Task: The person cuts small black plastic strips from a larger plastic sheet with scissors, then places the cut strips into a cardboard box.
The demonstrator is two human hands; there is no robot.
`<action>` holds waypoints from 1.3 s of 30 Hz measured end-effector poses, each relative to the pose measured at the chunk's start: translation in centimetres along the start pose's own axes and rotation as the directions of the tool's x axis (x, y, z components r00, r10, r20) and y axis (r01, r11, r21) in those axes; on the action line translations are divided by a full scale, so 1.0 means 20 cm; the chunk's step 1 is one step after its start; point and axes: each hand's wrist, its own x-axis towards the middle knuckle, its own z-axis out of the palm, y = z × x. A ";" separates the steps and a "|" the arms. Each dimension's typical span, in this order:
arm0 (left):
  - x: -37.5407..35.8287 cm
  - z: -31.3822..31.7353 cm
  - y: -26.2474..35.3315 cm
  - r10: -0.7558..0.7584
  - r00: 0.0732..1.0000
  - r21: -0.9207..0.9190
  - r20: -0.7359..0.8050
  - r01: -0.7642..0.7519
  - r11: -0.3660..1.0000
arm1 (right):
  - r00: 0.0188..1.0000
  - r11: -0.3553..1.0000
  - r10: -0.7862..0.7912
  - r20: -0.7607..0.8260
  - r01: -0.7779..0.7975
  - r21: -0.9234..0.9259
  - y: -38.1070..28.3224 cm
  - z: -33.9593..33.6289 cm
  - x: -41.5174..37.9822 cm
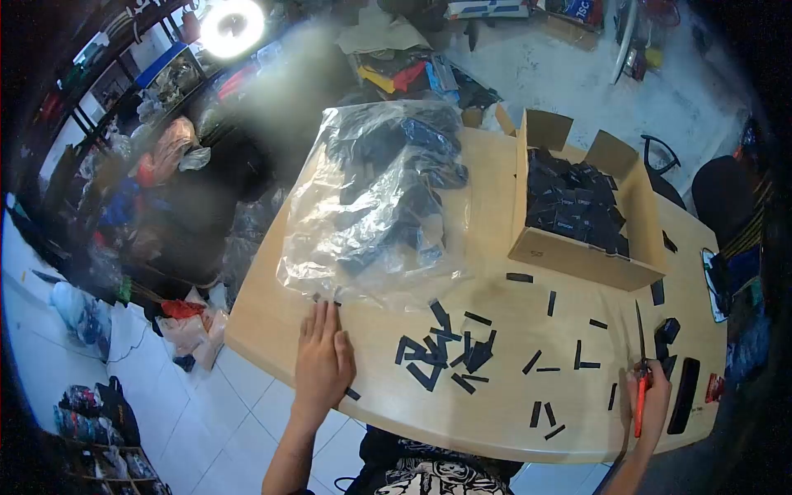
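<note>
My left hand (324, 355) lies on the table near its left front edge, fingers stretched out flat, palm down. Its fingertips reach a small black strip by the lower edge of a clear plastic bag (375, 206) with dark contents. At the right, my right hand (653, 392) is closed around orange-handled scissors (639, 404), their narrow blades pointing away from me. Between the hands, a loose pile of black strips (437, 351) lies on the table, with several single strips (551, 303) scattered to its right.
An open cardboard box (590, 261) holds many black pieces with pale print. Beside my right hand lie a black phone-like object (683, 396) and a small dark item (667, 332). The wooden table (487, 421) has a rounded edge. Bags and shelves crowd the left side.
</note>
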 end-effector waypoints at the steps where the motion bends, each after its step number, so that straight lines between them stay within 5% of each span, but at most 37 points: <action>1: -0.01 0.01 0.03 0.003 1.000 -0.030 0.016 -0.003 1.000 | 0.998 0.998 0.058 0.037 -0.057 -0.032 -0.03 -0.01 0.00; 15: 0.05 0.20 0.47 0.326 0.942 -0.189 0.075 -0.307 0.933 | 0.994 0.995 -0.096 -0.052 0.098 0.033 0.03 0.01 -0.03; 18: 0.06 0.20 0.54 0.401 0.911 -0.241 0.099 -0.369 0.898 | 1.000 1.000 -0.013 -0.002 0.013 -0.022 -0.03 -0.03 -0.02; 28: 0.17 0.08 0.39 0.276 0.953 -0.231 0.124 -0.243 0.942 | 0.999 0.999 -0.045 -0.024 0.045 0.012 0.05 0.01 0.00; 31: 0.25 0.09 0.32 0.365 0.929 -0.141 0.065 -0.353 0.925 | 0.993 0.995 -0.098 -0.060 0.096 -0.037 0.05 0.03 0.00; 39: 0.26 0.12 0.20 0.291 0.943 -0.018 0.161 -0.292 0.956 | 0.999 0.997 -0.041 -0.019 0.039 -0.065 -0.01 0.00 0.00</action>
